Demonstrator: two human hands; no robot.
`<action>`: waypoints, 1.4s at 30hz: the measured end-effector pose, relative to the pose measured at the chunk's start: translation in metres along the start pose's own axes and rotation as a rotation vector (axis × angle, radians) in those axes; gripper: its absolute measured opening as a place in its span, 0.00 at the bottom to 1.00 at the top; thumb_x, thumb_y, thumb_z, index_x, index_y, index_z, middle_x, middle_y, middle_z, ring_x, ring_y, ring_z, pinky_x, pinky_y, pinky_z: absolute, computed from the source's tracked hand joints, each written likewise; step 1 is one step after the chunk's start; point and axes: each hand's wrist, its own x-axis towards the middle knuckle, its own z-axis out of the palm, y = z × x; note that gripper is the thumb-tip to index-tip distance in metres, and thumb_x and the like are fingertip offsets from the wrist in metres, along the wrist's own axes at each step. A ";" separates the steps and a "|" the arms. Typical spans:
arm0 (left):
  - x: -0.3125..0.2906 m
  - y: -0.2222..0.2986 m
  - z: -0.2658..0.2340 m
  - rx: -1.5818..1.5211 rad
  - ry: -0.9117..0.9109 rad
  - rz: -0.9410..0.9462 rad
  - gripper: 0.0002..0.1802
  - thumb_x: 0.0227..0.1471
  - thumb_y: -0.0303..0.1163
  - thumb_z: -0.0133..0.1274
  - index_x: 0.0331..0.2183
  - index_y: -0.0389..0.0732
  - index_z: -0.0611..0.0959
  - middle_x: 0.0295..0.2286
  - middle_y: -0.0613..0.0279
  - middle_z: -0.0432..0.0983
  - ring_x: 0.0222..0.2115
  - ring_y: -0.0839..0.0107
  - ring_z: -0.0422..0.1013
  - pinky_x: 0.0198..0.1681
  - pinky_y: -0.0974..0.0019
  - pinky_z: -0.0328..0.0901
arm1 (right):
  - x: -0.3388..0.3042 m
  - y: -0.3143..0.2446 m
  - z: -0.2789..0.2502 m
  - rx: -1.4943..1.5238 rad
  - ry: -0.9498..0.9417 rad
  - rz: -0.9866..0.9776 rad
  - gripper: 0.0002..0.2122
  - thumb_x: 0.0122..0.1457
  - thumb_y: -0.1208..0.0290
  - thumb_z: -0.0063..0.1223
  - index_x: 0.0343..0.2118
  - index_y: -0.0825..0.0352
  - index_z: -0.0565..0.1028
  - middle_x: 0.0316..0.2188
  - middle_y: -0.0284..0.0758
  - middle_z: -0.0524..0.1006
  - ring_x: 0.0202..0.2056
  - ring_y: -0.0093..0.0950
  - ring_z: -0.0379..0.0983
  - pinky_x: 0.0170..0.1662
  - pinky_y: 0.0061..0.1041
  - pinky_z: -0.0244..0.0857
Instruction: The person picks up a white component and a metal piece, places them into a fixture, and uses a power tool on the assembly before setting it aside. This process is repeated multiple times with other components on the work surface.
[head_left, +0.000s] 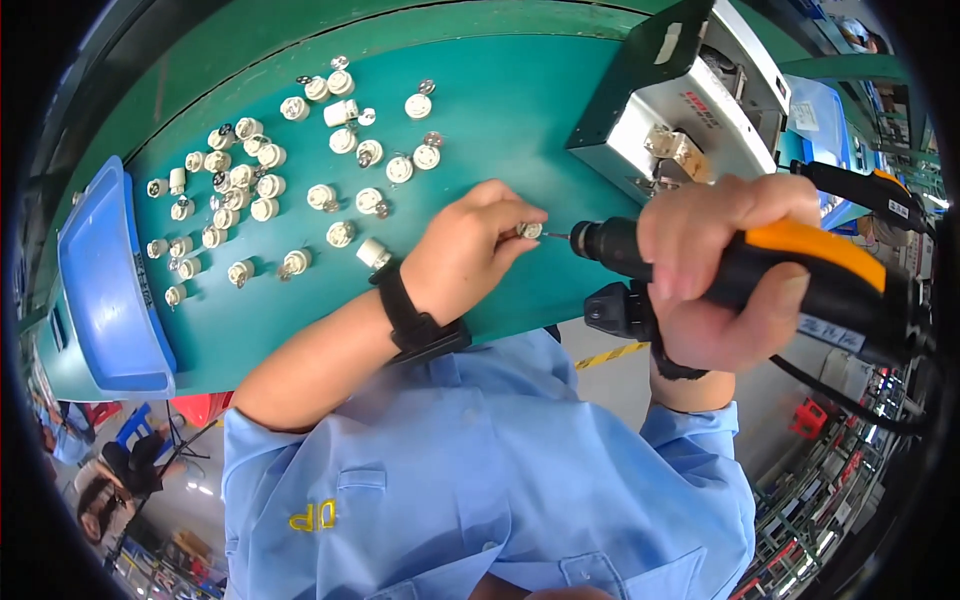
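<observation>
My left hand [455,255] is closed, pinching a small round part [530,230] with a pale, metallic face between thumb and fingers. My right hand [720,270] wraps round a black and orange electric screwdriver [828,252], held nearly level. Its thin bit points left and reaches the small part or just short of it; contact is too fine to tell. To the left of my left hand, several white cylindrical parts [341,234], like small lamp holders, are scattered over the green mat [500,110], many with little metal pieces on or beside them. One white part [374,253] lies by my left wrist.
A silver and black box-shaped machine [640,120], with small metal parts at its front, stands at the back right. At the left edge lies a blue plastic tray [110,290]. Another black and orange tool [870,190] is at the far right. A black cable [840,400] hangs below the screwdriver.
</observation>
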 end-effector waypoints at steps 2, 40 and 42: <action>-0.002 0.001 0.000 0.004 0.011 -0.002 0.15 0.43 0.18 0.59 0.37 0.37 0.81 0.32 0.56 0.73 0.28 0.61 0.73 0.32 0.63 0.69 | -0.001 0.004 0.005 -0.019 -0.024 0.005 0.20 0.58 0.55 0.54 0.38 0.69 0.65 0.15 0.32 0.67 0.16 0.22 0.64 0.22 0.22 0.61; 0.261 -0.065 -0.243 1.078 0.524 0.143 0.20 0.45 0.36 0.57 0.43 0.46 0.81 0.42 0.54 0.77 0.49 0.60 0.67 0.50 0.60 0.66 | -0.020 -0.050 -0.043 -0.249 0.300 -0.362 0.17 0.59 0.54 0.51 0.37 0.63 0.63 0.11 0.25 0.64 0.13 0.17 0.62 0.20 0.16 0.54; 0.281 -0.096 -0.281 1.140 0.146 0.115 0.18 0.48 0.35 0.54 0.43 0.47 0.81 0.41 0.54 0.77 0.48 0.59 0.69 0.51 0.59 0.65 | -0.009 -0.051 -0.041 -0.197 0.264 -0.371 0.17 0.60 0.54 0.50 0.38 0.64 0.63 0.12 0.25 0.64 0.14 0.17 0.62 0.20 0.18 0.54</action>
